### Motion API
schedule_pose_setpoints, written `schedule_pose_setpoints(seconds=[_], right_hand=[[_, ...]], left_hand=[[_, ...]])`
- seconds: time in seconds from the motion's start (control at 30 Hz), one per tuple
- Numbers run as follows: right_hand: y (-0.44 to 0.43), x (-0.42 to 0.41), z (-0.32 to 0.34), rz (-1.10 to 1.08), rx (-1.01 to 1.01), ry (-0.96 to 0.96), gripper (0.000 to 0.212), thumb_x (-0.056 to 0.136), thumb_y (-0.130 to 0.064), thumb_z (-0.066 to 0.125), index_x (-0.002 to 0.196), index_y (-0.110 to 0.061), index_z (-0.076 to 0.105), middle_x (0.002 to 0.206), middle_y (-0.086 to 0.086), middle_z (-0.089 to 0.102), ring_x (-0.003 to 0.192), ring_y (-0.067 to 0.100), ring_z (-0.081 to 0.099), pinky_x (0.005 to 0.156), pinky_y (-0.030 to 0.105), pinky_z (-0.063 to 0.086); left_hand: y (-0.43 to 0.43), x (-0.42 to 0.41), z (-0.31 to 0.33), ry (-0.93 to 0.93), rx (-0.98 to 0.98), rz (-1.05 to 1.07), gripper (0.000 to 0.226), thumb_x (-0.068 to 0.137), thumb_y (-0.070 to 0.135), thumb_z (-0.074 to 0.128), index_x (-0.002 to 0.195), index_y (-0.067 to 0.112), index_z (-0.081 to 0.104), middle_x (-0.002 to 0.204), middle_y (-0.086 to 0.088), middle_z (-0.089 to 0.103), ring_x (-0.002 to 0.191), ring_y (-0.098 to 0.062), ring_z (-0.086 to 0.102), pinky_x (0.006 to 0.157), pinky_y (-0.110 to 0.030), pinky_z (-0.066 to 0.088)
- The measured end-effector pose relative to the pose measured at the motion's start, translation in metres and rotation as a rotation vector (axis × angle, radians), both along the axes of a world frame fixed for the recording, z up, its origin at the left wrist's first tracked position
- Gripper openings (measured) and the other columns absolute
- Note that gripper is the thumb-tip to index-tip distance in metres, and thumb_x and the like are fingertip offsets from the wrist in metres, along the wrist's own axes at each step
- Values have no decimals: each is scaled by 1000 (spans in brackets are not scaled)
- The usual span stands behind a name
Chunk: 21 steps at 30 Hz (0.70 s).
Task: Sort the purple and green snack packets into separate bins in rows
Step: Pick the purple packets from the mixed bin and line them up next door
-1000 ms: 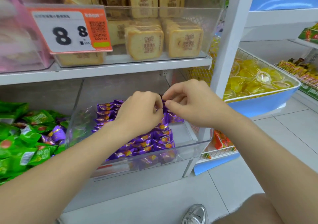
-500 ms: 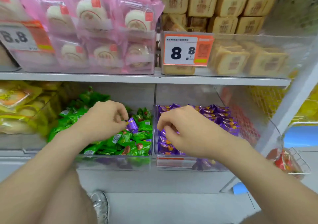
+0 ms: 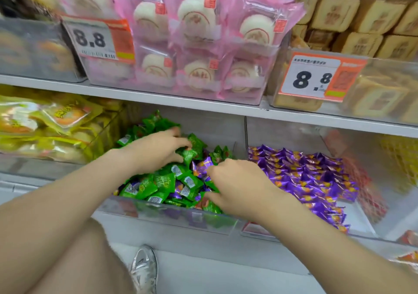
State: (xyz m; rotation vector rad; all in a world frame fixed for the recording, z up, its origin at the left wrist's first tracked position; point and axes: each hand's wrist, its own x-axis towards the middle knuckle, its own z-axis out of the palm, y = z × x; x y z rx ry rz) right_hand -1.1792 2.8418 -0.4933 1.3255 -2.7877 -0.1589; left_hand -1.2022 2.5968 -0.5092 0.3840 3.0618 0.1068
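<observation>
Purple foil snack packets (image 3: pixel 203 165) hide among green foil packets (image 3: pixel 165 180), left hand (image 3: pixel 153 152) gripping green, right hand (image 3: pixel 239 187) apparently pinching purple, risking snagged green strays.

I see bare forearms behind the left hand (image 3: pixel 156 151) and right hand (image 3: pixel 239 187), a bare knee (image 3: pixel 79 259), one shiny silver shoe (image 3: pixel 144 269).

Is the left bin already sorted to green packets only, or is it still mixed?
Still mixed: several purple packets lie among the green packets in the left bin, near its middle.
</observation>
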Motion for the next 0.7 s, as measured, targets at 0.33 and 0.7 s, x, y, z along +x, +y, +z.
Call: schedule_pose_setpoints(seconds=[0.33,0.7], right_hand=[[-28,-38,0,-204,-84,-126,15,94,-11,60,93,-15,46,76,1,28,93,43,61,68,39,42],[-67,-62,-27,-387,-48,-390,45,95,-53,65,87,-13,47,105,12,64,104,37,62,82,41,48]], left_hand=[[-5,-33,-1,110,-132,175,67,94,59,66,150,32,42,152,-4,37,143,-33,28,112,-61,26],[19,-23,-8,73,-280,133,21,95,32,68,116,26,65,112,-3,65,120,-29,55,110,-51,36]])
